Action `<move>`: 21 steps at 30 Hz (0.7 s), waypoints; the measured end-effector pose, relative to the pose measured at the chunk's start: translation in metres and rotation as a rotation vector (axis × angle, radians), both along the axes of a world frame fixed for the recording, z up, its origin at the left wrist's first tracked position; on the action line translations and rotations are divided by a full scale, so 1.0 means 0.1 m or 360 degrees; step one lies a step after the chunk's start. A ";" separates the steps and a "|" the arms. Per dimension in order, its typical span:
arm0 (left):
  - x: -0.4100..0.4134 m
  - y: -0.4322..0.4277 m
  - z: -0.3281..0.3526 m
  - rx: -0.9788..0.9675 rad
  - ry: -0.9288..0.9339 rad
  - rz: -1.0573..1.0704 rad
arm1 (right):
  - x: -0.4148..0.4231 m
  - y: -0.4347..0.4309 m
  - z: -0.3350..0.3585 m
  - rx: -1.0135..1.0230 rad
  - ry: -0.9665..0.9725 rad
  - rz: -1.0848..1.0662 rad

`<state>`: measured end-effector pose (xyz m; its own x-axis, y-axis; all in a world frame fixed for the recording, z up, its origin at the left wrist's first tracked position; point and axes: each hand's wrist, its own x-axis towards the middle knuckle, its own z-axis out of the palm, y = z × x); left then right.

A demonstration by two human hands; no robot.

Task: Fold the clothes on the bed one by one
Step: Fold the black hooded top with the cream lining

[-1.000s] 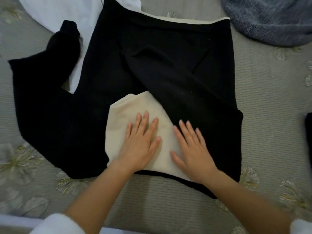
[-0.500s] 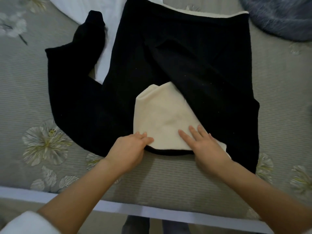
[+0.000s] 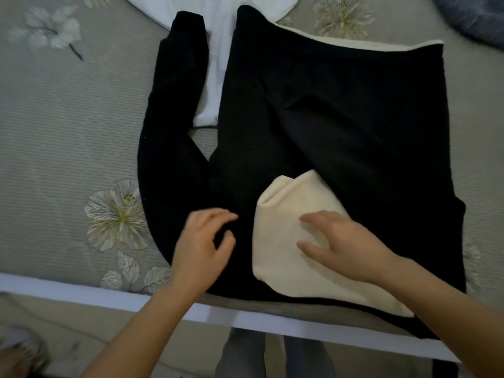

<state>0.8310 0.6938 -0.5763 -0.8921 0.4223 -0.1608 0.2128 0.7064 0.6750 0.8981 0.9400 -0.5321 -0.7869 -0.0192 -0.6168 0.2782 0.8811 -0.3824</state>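
A black garment [image 3: 341,118] lies spread flat on the grey flowered bed [image 3: 68,132], one sleeve [image 3: 174,118] stretched out at its left. Part of its cream lining [image 3: 281,241] is turned up near the front hem. My left hand [image 3: 203,246] is over the black cloth just left of the cream patch, fingers loosely curved, with nothing plainly gripped. My right hand [image 3: 346,241] rests on the cream lining with its fingers spread.
A white garment [image 3: 226,50] lies under the black one at the top. A blue-grey knit [image 3: 480,20] sits at the top right corner. The bed's white front edge [image 3: 109,296] runs below my hands, with floor and my legs [image 3: 272,356] beneath.
My left hand has let go of the hem and shifted left onto the black cloth. My right hand has slid further onto the cream lining. The view has moved back from the bed.
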 end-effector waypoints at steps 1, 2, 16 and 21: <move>-0.12 -0.07 0.00 -0.0001 0.0139 0.0323 | -0.13 -0.07 -0.07 0.0014 0.0157 -0.0015; -0.26 -0.13 0.00 -0.0034 0.0152 0.0662 | -0.24 -0.17 -0.15 0.0022 0.0291 -0.0012; -1.13 -0.57 0.27 0.0980 -0.1725 0.1313 | -0.65 -0.94 -0.82 0.0399 0.0382 0.0136; -0.90 -0.91 0.30 0.1980 -0.1514 0.1365 | -0.81 -1.01 -0.85 0.0363 0.0562 0.0145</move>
<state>0.7410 0.6026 -0.5461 -0.7053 0.1977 -0.6808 -0.6470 -0.5722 0.5040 0.8175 0.8388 -0.6170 -0.9519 0.0070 -0.3062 0.0820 0.9691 -0.2326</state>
